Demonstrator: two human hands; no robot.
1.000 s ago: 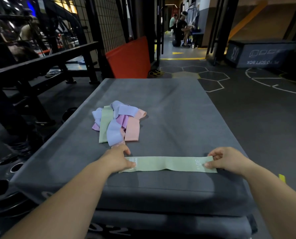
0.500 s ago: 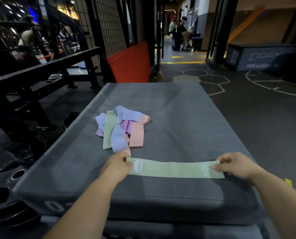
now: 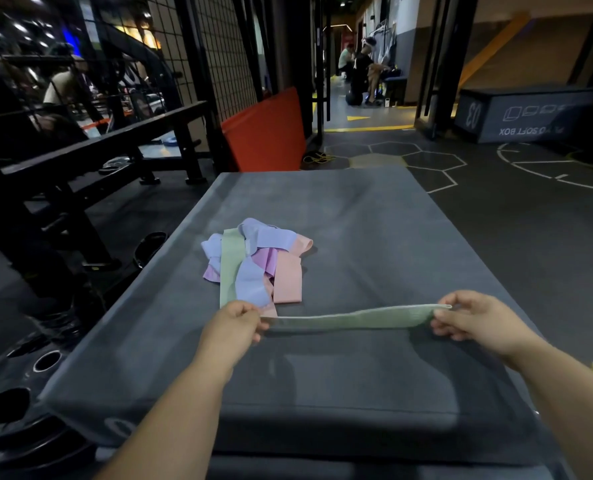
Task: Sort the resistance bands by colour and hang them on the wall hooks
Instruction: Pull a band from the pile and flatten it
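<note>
A person's left hand (image 3: 234, 322) and right hand (image 3: 475, 322) are each pinching one end of a green band (image 3: 350, 318), stretching it level just above the near part of a grey soft box (image 3: 374, 216). A pile of blue, purple, pink and green bands (image 3: 257, 265) is lying on the box beyond the left hand.

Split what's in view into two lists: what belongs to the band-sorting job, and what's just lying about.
Job: green band, held between left hand and right hand; band pile on the grey box.
Lying about: orange mat; far box; weight plates; black bench.
</note>
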